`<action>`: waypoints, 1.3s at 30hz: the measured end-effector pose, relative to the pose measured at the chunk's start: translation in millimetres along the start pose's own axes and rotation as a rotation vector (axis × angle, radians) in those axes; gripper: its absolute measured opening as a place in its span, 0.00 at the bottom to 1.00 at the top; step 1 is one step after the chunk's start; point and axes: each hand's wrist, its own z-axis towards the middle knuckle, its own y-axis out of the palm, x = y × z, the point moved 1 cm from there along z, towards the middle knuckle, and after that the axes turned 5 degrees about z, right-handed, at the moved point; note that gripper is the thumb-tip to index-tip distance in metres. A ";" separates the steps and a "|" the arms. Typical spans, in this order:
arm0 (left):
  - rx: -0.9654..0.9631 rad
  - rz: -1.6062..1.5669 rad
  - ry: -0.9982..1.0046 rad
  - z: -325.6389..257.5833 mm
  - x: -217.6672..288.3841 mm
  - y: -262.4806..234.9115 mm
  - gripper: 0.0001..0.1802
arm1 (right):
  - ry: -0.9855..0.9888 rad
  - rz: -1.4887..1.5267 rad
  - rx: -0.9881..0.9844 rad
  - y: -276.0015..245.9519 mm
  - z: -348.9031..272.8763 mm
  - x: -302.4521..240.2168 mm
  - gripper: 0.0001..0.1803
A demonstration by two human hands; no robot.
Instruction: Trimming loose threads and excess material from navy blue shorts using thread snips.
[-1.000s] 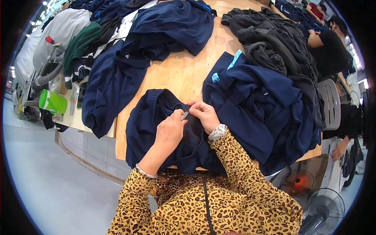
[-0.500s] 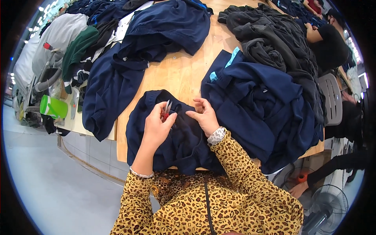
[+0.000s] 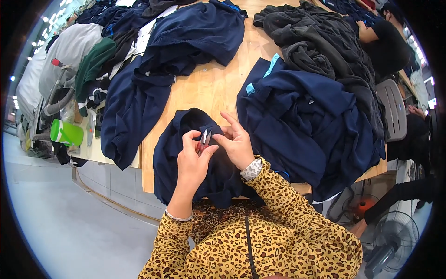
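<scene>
My left hand (image 3: 194,156) is closed around a pair of small red-handled thread snips (image 3: 205,141). Their two metal blades point up and stand slightly apart. Close beside the blades, my right hand (image 3: 234,143) pinches with thumb and forefinger at a raised edge of a navy garment (image 3: 174,139), its other fingers stretched out. Any thread between the fingertips is too small to see. The garment lies bunched at the table's front edge, under both hands and partly hidden by them.
On the wooden table (image 3: 204,88) lie navy garments (image 3: 302,116) at right, another navy heap (image 3: 195,37) at the back and dark grey garments (image 3: 320,37). A green jug (image 3: 66,132) stands at left. A fan (image 3: 390,242) and a person in black (image 3: 390,49) are at right.
My two hands have come closer together, with the snips' blades now beside the right fingertips. The right hand has moved left and its fingers have closed to a pinch.
</scene>
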 end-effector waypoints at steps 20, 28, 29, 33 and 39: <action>-0.116 -0.233 -0.061 1.7 -15.1 -5.6 0.19 | -0.108 -0.390 -0.006 17.3 -11.2 -12.4 0.35; -0.291 -0.690 -0.277 4.9 -16.2 -6.4 0.16 | -0.190 -0.332 0.053 -2.8 -12.2 5.1 0.27; -0.212 -0.732 -0.291 3.9 -23.8 -6.3 0.17 | -0.243 -0.349 0.074 -4.1 -12.2 12.6 0.24; -0.065 -0.672 -0.353 13.8 -30.6 10.7 0.18 | -0.387 -0.477 0.008 9.1 -14.0 7.2 0.19; 0.088 -0.950 -0.395 30.4 -38.0 32.2 0.13 | -0.527 -0.646 0.380 -31.2 -30.8 -23.6 0.12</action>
